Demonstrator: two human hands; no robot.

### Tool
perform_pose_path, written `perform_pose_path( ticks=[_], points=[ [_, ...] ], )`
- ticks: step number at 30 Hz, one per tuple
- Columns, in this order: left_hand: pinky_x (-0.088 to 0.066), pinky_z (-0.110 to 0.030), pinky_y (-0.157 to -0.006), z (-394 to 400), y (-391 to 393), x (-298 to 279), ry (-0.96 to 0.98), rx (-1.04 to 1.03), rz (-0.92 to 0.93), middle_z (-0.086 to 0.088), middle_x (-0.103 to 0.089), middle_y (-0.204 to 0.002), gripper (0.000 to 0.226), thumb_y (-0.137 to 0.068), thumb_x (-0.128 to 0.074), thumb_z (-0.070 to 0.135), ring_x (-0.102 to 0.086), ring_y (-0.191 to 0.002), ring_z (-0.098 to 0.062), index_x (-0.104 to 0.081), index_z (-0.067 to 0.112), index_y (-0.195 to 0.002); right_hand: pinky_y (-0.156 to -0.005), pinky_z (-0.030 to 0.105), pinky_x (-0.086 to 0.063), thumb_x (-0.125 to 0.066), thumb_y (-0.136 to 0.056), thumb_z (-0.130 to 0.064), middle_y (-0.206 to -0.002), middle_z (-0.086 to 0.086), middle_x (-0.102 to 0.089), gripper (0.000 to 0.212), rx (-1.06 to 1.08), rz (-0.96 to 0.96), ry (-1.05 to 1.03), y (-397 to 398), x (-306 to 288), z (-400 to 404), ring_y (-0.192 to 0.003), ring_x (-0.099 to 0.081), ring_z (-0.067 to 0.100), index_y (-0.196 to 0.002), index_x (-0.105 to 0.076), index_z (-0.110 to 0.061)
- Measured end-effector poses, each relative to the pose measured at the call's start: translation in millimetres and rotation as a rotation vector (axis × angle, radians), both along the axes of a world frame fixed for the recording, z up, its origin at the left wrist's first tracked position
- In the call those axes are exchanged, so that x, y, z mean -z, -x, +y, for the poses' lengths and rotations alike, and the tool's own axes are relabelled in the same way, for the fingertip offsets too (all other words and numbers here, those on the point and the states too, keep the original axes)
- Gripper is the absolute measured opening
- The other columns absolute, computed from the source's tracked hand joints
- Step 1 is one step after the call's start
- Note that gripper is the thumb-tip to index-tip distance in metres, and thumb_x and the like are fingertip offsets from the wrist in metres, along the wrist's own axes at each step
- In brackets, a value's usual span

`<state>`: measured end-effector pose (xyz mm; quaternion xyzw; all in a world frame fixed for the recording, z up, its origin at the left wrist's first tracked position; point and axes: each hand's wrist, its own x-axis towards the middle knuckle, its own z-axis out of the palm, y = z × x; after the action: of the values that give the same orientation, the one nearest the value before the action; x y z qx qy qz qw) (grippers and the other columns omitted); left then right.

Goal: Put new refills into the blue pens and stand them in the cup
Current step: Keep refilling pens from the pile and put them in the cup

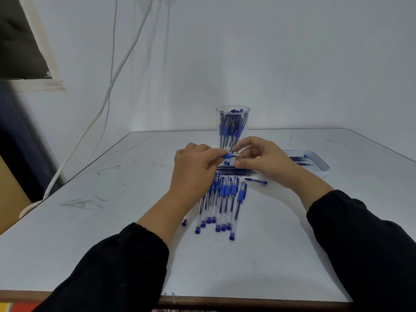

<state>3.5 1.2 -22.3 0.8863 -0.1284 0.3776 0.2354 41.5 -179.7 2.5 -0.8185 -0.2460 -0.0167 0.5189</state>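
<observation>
Blue pen [227, 156] pinched by left hand [194, 170]

You are facing a plain, pale bluish-white wall [292, 64] lit evenly with soft, cool light. Two white cables [117, 70] hang down it from the top and trail off past the left side of the table. Your work surface is a pale grey, smooth-topped table [112, 221] marked with dark scuffs and pen scribbles, its near edge trimmed in a brown strip [247, 301]. At the upper left sits a dark opening framed in off-white [33, 52]. Below it, at the left, a tan board-like surface [11, 199] leans in shadow.
</observation>
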Motion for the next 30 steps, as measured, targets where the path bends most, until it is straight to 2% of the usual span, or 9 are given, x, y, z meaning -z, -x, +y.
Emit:
perform_pose_path(
  ticks=[2, 5, 9, 12, 14, 19, 30],
  points=[
    [-0.024, -0.028, -0.081, 0.1, 0.3, 0.1, -0.003, -0.004, 0.002, 0.004, -0.068, -0.095, 0.023, -0.092, -0.057, 0.024, -0.051, -0.093, -0.017, -0.068, 0.029, -0.112, -0.080, 0.030, -0.053, -0.075, -0.081, -0.018, -0.076, -0.007, -0.070, 0.016, 0.005, -0.016, -0.008, -0.2, 0.2, 0.3, -0.077, -0.067, 0.009, -0.095, -0.067, -0.020],
    [-0.023, -0.027, -0.081, 0.1, 0.4, -0.1, 0.000, -0.007, 0.006, 0.004, -0.067, -0.096, 0.024, -0.093, -0.056, 0.023, -0.050, -0.094, -0.016, -0.067, 0.028, -0.113, -0.086, 0.029, -0.050, -0.071, -0.085, -0.026, -0.078, -0.009, -0.072, 0.006, 0.005, -0.005, 0.000, 0.0, 1.2, 0.0, -0.081, -0.066, 0.007, -0.088, -0.070, -0.021],
    [-0.024, -0.028, -0.082, -1.3, 0.1, 0.0, -0.006, -0.002, -0.004, 0.003, -0.067, -0.095, 0.024, -0.092, -0.057, 0.022, -0.051, -0.093, -0.017, -0.068, 0.028, -0.113, -0.083, 0.023, -0.043, -0.059, -0.092, -0.039, -0.082, -0.010, -0.072, 0.024, 0.040, -0.004, 0.017, 0.5, 0.2, 2.2, -0.081, -0.061, -0.001, -0.081, -0.074, -0.023],
    [-0.024, -0.028, -0.081, -0.7, 0.0, 0.1, -0.005, -0.009, -0.004, 0.004, -0.067, -0.096, 0.024, -0.092, -0.057, 0.023, -0.050, -0.093, -0.016, -0.068, 0.028, -0.113, -0.085, 0.029, -0.050, -0.069, -0.086, -0.031, -0.087, -0.005, -0.071, 0.012, -0.001, 0.010, 0.017, -0.1, 0.3, 1.0, -0.088, -0.066, 0.011, -0.096, -0.070, -0.024],
    [-0.023, -0.027, -0.082, -0.7, 0.0, -0.1, -0.003, -0.010, 0.003, 0.005, -0.067, -0.097, 0.024, -0.092, -0.056, 0.024, -0.050, -0.094, -0.015, -0.067, 0.029, -0.113, -0.086, 0.035, -0.053, -0.074, -0.082, -0.023, -0.084, 0.000, -0.070, 0.019, -0.009, 0.001, 0.014, -0.8, 0.6, -0.5, -0.085, -0.068, 0.017, -0.099, -0.066, -0.022],
    [-0.024, -0.028, -0.081, -0.1, -0.5, -0.1, 0.000, 0.005, -0.010, 0.003, -0.068, -0.094, 0.023, -0.092, -0.057, 0.022, -0.051, -0.093, -0.017, -0.068, 0.027, -0.112, -0.090, 0.036, -0.050, -0.070, -0.086, -0.024, -0.078, -0.008, -0.071, 0.004, -0.006, -0.012, -0.001, -1.3, 1.6, 0.7, -0.081, -0.065, 0.009, -0.088, -0.070, -0.020],
    [-0.022, -0.028, -0.081, 0.2, -1.1, 0.4, -0.037, -0.019, -0.026, 0.003, -0.068, -0.093, 0.022, -0.091, -0.058, 0.022, -0.052, -0.092, -0.018, -0.069, 0.026, -0.110, -0.094, 0.034, -0.048, -0.067, -0.087, -0.034, -0.086, -0.003, -0.073, 0.014, 0.018, -0.006, 0.043, -2.1, 1.6, -2.0, -0.094, -0.066, 0.015, -0.086, -0.076, -0.023]
  ],
)
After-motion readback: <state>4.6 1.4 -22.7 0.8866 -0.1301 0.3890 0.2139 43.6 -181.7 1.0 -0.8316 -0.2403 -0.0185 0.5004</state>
